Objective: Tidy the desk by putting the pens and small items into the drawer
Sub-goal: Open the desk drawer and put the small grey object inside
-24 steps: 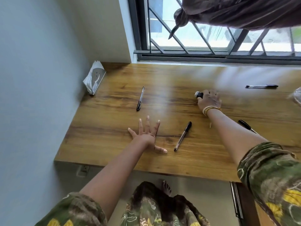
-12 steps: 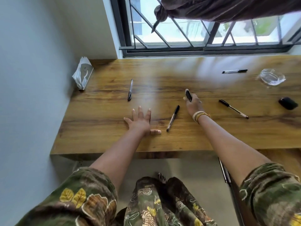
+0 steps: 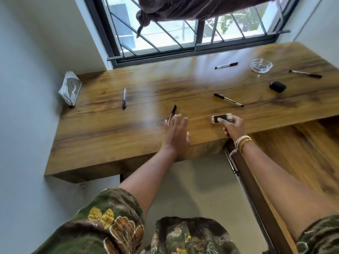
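My right hand [image 3: 233,128] grips a small black and clear item [image 3: 220,118] just above the wooden desk [image 3: 113,129], near its front edge. My left hand [image 3: 175,132] hovers open with fingers spread, its fingertips over the lower end of a black pen [image 3: 172,111]. Another pen [image 3: 124,98] lies at the left. A third pen [image 3: 228,99] lies right of centre. Further pens lie at the back [image 3: 226,65] and at the far right [image 3: 305,74]. A small black case [image 3: 278,86] sits at the right. The drawer side with its metal rail [image 3: 238,173] shows under the desk's right part.
A clear glass dish [image 3: 261,65] stands at the back right. A tissue pack [image 3: 70,88] leans against the wall at the left corner. A barred window [image 3: 183,39] with a dark cloth runs behind the desk. My patterned clothing fills the bottom.
My right hand has lifted the small item and drawn it back toward the desk's front edge. My left hand has risen off the desk. The view has shifted right, showing more pens.
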